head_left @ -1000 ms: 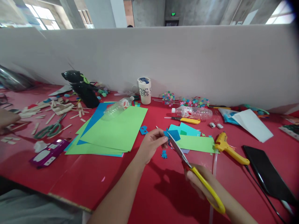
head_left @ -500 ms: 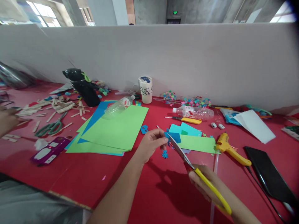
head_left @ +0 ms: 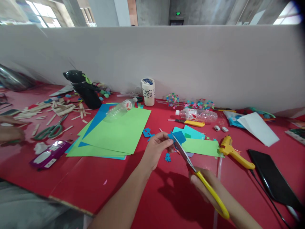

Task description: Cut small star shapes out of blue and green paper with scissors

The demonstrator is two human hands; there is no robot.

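Observation:
Between the thumb and fingers of my left hand (head_left: 160, 144) is a small piece of blue paper (head_left: 179, 137), held above the table. My right hand (head_left: 205, 183) grips yellow-handled scissors (head_left: 212, 192), whose blades point up and left and meet the blue paper near my left fingertips. Below them, a small pile of blue cut-outs (head_left: 168, 157) lies on the red table. More blue scraps (head_left: 147, 133) lie just left of my left hand. Behind the scissors, a light green paper strip (head_left: 202, 146) and turquoise paper pieces (head_left: 194, 132) lie flat.
Green sheets (head_left: 114, 133) with a plastic bottle (head_left: 121, 108) on them lie left. A yellow glue gun (head_left: 234, 154) and a black phone-like slab (head_left: 271, 175) lie right. A white cup (head_left: 148, 92) and black flask (head_left: 83, 90) stand behind. Another person's hand (head_left: 10, 130) is far left.
The blue paper has turned and shows more of its face beside the blades. The scissors have shifted slightly left. At far left, the other person's hand has moved lower.

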